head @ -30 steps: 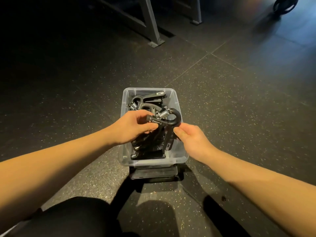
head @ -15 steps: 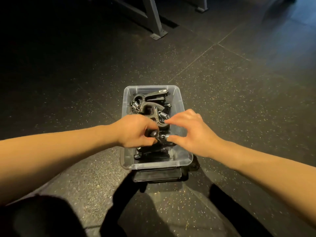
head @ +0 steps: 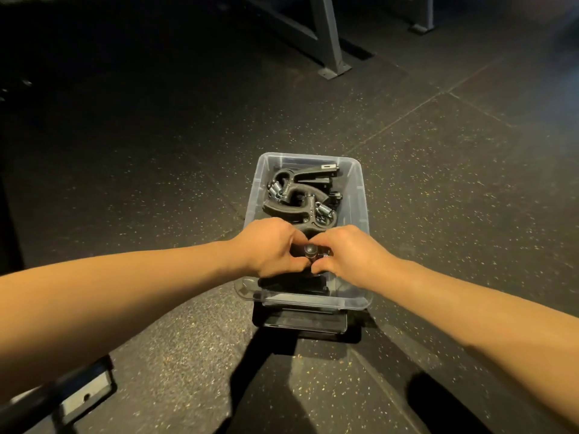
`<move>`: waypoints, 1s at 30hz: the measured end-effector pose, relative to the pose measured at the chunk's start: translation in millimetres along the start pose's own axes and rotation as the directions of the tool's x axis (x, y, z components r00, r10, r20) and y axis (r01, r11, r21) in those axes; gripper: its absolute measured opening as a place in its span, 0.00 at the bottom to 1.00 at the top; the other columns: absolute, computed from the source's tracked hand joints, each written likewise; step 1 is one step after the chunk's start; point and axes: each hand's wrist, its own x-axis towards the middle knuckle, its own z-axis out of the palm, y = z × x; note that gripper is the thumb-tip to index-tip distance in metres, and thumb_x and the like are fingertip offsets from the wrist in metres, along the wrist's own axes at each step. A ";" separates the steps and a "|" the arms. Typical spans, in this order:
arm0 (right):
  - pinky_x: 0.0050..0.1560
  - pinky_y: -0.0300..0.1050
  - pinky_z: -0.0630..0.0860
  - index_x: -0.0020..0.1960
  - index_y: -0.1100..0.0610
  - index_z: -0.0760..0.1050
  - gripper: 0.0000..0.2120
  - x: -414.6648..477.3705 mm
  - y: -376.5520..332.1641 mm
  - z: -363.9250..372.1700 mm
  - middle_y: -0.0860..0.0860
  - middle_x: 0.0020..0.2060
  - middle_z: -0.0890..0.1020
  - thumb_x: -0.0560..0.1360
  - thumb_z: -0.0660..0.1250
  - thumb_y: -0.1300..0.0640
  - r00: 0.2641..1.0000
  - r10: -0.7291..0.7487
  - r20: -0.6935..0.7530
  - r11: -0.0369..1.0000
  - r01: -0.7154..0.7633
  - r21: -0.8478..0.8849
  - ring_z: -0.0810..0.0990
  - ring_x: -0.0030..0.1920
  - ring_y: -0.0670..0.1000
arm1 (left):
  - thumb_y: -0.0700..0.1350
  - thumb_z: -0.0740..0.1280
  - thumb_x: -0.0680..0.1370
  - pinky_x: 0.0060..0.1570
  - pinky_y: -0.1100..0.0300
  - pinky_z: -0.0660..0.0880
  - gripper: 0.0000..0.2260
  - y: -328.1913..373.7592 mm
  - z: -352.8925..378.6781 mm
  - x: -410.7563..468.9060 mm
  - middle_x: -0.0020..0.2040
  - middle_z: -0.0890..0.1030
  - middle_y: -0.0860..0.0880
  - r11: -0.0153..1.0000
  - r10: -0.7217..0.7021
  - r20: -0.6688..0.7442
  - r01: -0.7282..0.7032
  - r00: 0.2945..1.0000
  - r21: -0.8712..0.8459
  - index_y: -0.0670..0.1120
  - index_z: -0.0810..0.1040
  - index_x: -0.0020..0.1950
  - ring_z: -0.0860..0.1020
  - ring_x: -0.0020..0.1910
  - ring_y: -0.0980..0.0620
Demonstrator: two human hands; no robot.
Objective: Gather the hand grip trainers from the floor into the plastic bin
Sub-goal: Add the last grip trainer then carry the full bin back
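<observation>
Hands meet above the near half of the clear plastic bin [head: 360,195], which stands on the dark speckled floor [head: 156,151]. The left hand [head: 269,249] has its fingers curled around a black grip trainer [head: 308,251]. The right hand [head: 347,255] pinches the same trainer from the other side with thumb and bent fingers, just beside a round knob and a small metal spring. Whether the two hands touch each other, I cannot tell. The held trainer is inside the outline of the bin, low over the pile. In the far half of the bin lie other grip trainers [head: 300,195], black with silver springs, tangled one over another. A flat dark object [head: 304,324] lies under the near edge of the bin. Grey metal frame legs [head: 329,42] stand on the floor well behind, and a metal plate [head: 84,393] is on the floor at my left.
</observation>
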 end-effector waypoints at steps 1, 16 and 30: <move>0.47 0.47 0.80 0.51 0.51 0.82 0.07 1.2 2.8 0.2 0.47 0.41 0.83 0.73 0.74 0.53 1.000 0.027 0.015 1.000 -0.027 -0.011 0.82 0.44 0.48 | 0.62 0.62 0.73 0.36 0.54 0.78 0.16 0.2 0.0 -1.9 0.35 0.82 0.54 0.999 -0.020 -0.016 0.019 1.000 -0.039 0.54 0.83 0.45 0.78 0.34 0.55; 0.38 0.49 0.84 0.44 0.57 0.80 0.04 -1.2 4.9 24.7 0.53 0.33 0.83 0.73 0.74 0.63 0.975 0.160 0.155 0.976 -0.180 0.123 0.85 0.31 0.49 | 0.58 0.69 0.72 0.46 0.55 0.62 0.12 -18.0 24.1 -12.5 0.45 0.82 0.56 0.865 -0.003 0.127 -0.061 0.992 0.499 0.56 0.83 0.52 0.74 0.54 0.52; 0.41 0.44 0.81 0.43 0.58 0.79 0.04 18.2 -1.9 44.3 0.50 0.32 0.78 0.74 0.73 0.64 0.946 0.250 0.208 0.967 -0.232 -0.105 0.82 0.38 0.53 | 0.55 0.73 0.71 0.54 0.55 0.63 0.13 -14.7 28.7 -11.1 0.45 0.80 0.52 0.800 -0.188 0.142 0.068 0.972 0.596 0.52 0.84 0.52 0.72 0.55 0.48</move>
